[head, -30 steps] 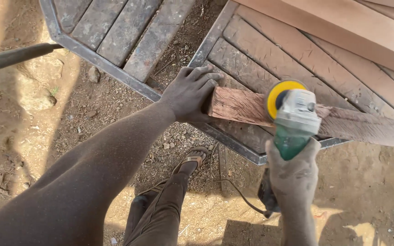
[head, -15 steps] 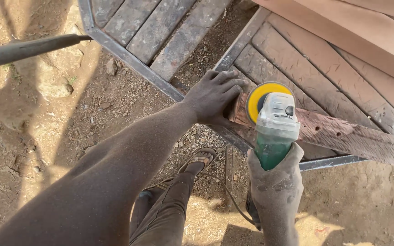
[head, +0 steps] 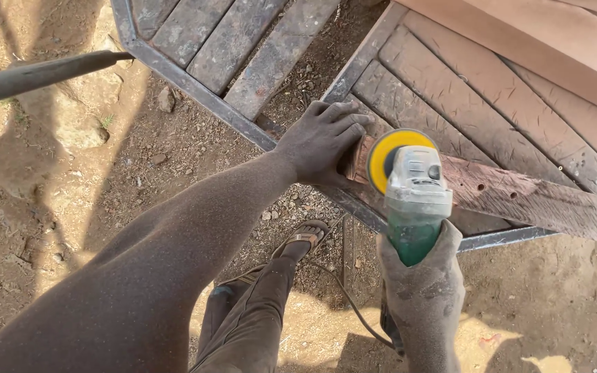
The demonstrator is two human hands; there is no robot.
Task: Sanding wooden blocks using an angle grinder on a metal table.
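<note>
My left hand (head: 320,141) presses flat on the near end of a reddish wooden plank (head: 533,200) that lies across a slatted metal-framed bench top (head: 450,97). My right hand (head: 419,276) grips the green body of an angle grinder (head: 416,193). Its yellow sanding disc (head: 392,155) sits against the plank's end, right beside my left fingers. The plank shows two small holes and runs off to the right.
A second slatted panel (head: 243,41) lies at the top left with a dirt gap between. A dark metal bar (head: 36,76) crosses the upper left. My sandalled foot (head: 302,238) stands on sandy ground below, and a black power cord (head: 354,311) trails by it. Pale boards (head: 554,41) lie top right.
The view has shifted so the bench and plank sit further right and lower. The grinder's disc has moved left along the plank to its end, close to my left hand.
</note>
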